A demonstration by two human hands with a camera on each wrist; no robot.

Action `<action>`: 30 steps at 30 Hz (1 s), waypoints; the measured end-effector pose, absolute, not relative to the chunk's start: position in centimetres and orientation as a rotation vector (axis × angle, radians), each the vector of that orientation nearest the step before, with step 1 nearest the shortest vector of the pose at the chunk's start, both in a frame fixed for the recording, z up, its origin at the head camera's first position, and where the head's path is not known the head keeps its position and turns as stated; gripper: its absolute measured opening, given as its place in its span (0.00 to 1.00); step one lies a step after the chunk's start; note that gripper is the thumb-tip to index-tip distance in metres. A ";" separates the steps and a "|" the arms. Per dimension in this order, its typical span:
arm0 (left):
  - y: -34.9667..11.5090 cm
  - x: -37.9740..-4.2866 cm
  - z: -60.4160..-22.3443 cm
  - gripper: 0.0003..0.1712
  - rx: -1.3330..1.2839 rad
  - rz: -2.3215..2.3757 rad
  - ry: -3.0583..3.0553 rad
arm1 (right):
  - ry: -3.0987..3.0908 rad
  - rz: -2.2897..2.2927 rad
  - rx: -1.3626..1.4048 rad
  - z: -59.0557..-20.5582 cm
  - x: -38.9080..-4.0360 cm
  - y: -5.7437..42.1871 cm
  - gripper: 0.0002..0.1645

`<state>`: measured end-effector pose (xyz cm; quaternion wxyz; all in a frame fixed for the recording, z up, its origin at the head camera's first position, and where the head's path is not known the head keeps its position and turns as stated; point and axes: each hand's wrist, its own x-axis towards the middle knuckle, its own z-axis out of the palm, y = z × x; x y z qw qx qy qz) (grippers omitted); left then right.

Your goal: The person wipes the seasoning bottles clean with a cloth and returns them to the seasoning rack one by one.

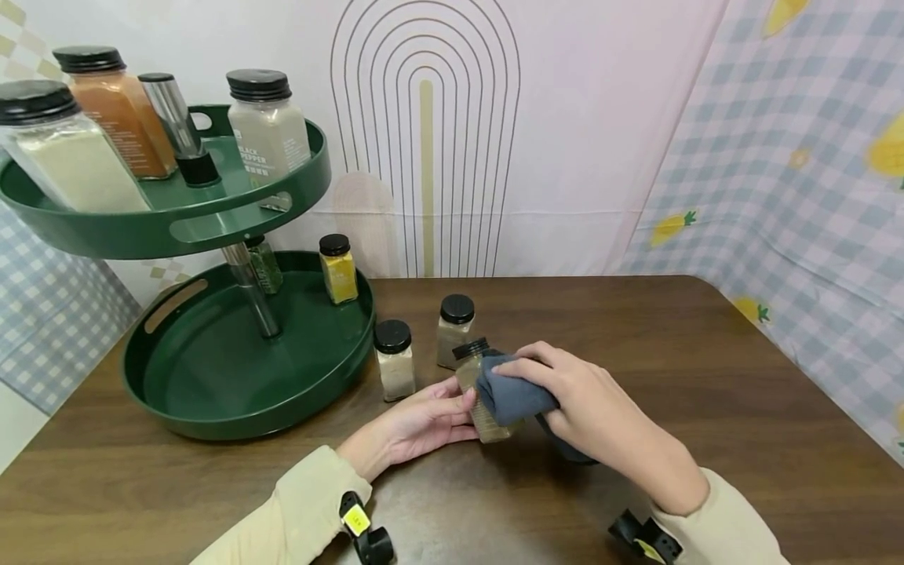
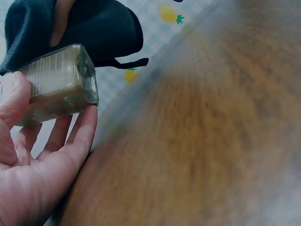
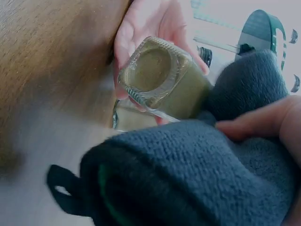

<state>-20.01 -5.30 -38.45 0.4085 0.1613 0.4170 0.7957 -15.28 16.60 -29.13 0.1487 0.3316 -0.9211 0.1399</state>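
My left hand point(image 1: 432, 422) holds a small clear spice jar point(image 1: 489, 424) with a black lid, tilted above the table, between thumb and fingers. Brownish-green powder fills the jar point(image 3: 188, 94), whose base faces the right wrist camera. A folded blue-grey cloth point(image 1: 512, 388) is gripped in my right hand point(image 1: 586, 396) and lies against the jar's upper side. In the right wrist view the cloth point(image 3: 188, 160) hangs down with a dark loop at its end. Two more small jars stand just beyond the hands: one with pale powder point(image 1: 397, 373) and one greyish point(image 1: 452, 337).
A green two-tier turntable rack point(image 1: 212, 428) stands at the left. Its upper tray point(image 1: 233, 227) carries large jars, among them an orange one point(image 1: 123, 118) and black pepper point(image 1: 268, 137). Below sit a yellow jar point(image 1: 340, 275) and a green jar point(image 1: 264, 267). Wooden table point(image 1: 741, 408) extends right.
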 end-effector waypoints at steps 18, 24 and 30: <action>-5.1 -20.0 -38.6 0.38 0.426 1.989 1.070 | -2.921 0.288 1.175 -26.2 -13.0 18.5 0.38; -5.0 -20.0 -38.6 0.37 0.460 1.970 1.094 | -2.747 0.328 0.902 -26.0 -13.5 18.7 0.40; -5.2 -19.9 -38.4 0.36 0.448 1.979 1.070 | -2.652 0.391 0.842 -27.9 -14.2 16.4 0.42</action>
